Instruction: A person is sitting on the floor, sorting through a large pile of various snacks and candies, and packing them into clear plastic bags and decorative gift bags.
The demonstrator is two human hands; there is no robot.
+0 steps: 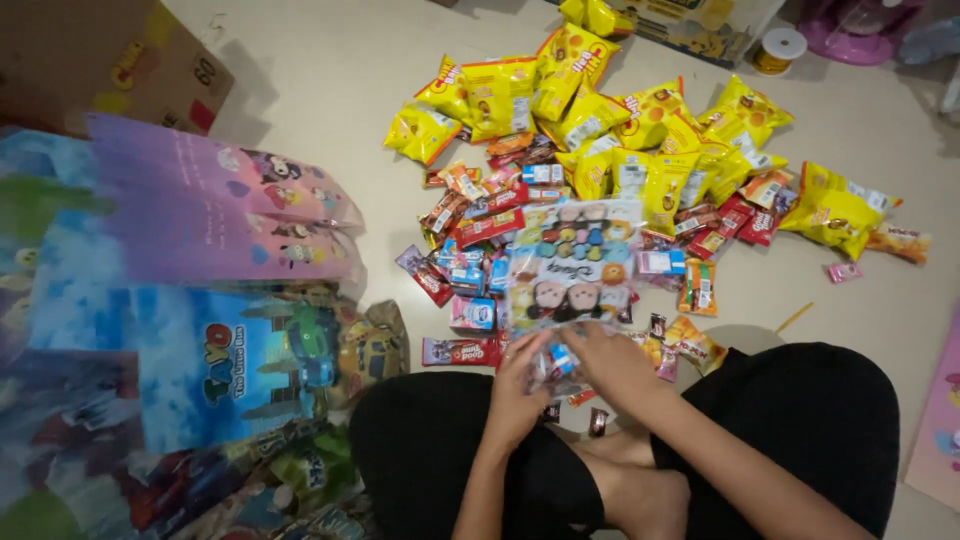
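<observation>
At the centre of the frame I see my left hand [520, 390] and right hand [610, 365] both closed on the lower edge of a clear cartoon-printed treat bag [572, 262], small wrapped snacks inside. Yellow chip packets [640, 130] lie above, colourful gift bags [200, 300] at left.

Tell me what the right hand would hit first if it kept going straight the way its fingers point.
The right hand points up and left at the clear printed bag both hands hold, so it meets that bag at once. Beyond it, probably the small wrapped snacks on the floor; depth is unclear.
</observation>
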